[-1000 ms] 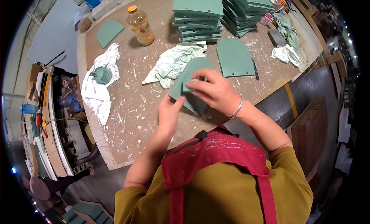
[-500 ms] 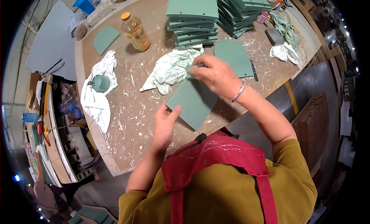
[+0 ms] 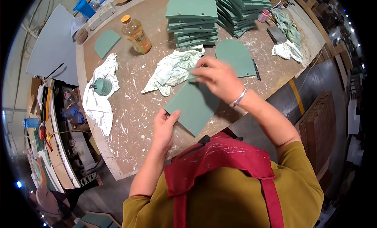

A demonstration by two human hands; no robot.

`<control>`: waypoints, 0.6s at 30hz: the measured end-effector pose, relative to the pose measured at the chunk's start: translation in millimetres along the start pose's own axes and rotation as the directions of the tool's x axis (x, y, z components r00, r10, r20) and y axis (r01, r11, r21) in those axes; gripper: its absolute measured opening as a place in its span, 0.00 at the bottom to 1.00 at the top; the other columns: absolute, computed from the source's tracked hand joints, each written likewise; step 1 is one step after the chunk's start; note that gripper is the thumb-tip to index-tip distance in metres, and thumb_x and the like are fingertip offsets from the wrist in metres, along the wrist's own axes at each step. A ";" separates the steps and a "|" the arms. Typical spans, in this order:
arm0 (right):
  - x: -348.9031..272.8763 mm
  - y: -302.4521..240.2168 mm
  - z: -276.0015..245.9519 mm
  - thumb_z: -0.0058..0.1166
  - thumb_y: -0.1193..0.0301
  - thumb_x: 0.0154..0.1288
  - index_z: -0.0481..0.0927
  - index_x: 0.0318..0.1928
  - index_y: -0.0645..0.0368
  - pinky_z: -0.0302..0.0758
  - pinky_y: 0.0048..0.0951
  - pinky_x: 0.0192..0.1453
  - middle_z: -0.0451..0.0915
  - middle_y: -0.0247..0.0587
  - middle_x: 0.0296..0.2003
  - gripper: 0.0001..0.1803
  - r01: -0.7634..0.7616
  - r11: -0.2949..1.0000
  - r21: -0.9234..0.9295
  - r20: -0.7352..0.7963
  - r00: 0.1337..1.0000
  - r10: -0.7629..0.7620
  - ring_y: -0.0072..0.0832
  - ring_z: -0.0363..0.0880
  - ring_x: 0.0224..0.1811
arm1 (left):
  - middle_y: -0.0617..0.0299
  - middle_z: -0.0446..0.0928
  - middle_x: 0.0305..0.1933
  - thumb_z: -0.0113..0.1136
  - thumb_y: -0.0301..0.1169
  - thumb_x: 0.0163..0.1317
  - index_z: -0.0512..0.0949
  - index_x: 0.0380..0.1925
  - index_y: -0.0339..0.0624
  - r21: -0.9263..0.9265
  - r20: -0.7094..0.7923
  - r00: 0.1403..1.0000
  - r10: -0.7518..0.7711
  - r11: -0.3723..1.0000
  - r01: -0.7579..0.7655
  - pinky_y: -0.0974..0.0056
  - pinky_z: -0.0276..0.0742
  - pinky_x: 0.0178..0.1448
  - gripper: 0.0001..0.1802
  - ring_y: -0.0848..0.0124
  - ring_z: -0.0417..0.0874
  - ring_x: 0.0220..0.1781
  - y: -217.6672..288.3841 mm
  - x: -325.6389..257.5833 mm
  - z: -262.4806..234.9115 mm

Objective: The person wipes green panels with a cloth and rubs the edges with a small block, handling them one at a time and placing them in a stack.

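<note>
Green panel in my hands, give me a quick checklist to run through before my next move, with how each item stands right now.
1. Left hand gripping the green panel by its edge: ok.
2. Right hand holding something over the panel's far end: cannot tell, the fingers are blurred and hide it.
3. Crumpled cloth well away from the panel: not ok, it lies close beside it.
4. Bottle upright with its orange cap on: ok.
5. Right-hand stack squared up: not ok, its edges are staggered.
</note>
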State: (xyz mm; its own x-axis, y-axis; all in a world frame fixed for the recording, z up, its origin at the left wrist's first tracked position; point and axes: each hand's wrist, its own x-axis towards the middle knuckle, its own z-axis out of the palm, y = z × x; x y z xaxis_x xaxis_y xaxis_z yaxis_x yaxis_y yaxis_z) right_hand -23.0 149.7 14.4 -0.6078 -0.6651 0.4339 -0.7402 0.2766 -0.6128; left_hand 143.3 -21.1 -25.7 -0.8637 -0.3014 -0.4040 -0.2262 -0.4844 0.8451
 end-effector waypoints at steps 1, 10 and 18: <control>0.1 -13.9 4.5 0.61 0.75 0.58 0.82 0.42 0.57 0.77 0.37 0.49 0.78 0.41 0.43 0.10 0.010 0.998 0.066 0.022 1.000 -0.011 0.42 0.79 0.46 | 0.59 0.81 0.46 0.60 0.22 0.65 0.75 0.52 0.30 0.056 0.003 1.000 0.010 0.998 -0.010 0.68 0.76 0.53 0.16 0.75 0.80 0.46 -1.0 -0.4 -0.2; -9.5 18.7 2.6 0.60 0.77 0.58 0.84 0.42 0.57 0.77 0.37 0.50 0.78 0.41 0.42 0.10 -0.068 0.994 -0.086 -0.023 0.998 0.066 0.42 0.79 0.45 | 0.57 0.79 0.51 0.59 0.23 0.65 0.74 0.54 0.30 -0.015 0.017 0.999 -0.028 0.999 0.028 0.65 0.76 0.57 0.17 0.71 0.80 0.51 -8.3 -3.5 -10.1; -6.8 -33.7 15.3 0.62 0.77 0.58 0.82 0.45 0.60 0.77 0.35 0.49 0.78 0.42 0.43 0.13 0.057 0.998 0.036 0.045 0.997 -0.058 0.41 0.79 0.46 | 0.58 0.79 0.52 0.58 0.23 0.67 0.74 0.55 0.30 -0.029 0.085 0.996 -0.026 0.999 0.028 0.65 0.74 0.57 0.17 0.73 0.79 0.52 -11.3 -5.5 -12.8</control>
State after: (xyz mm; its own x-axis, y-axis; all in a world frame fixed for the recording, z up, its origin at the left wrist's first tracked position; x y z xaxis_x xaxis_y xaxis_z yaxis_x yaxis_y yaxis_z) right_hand 10.5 134.3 21.9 -0.5500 -0.7108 0.4386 -0.7628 0.2135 -0.6104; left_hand 156.4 -24.5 -37.5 -0.8926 -0.2182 -0.3944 -0.2374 -0.5162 0.8229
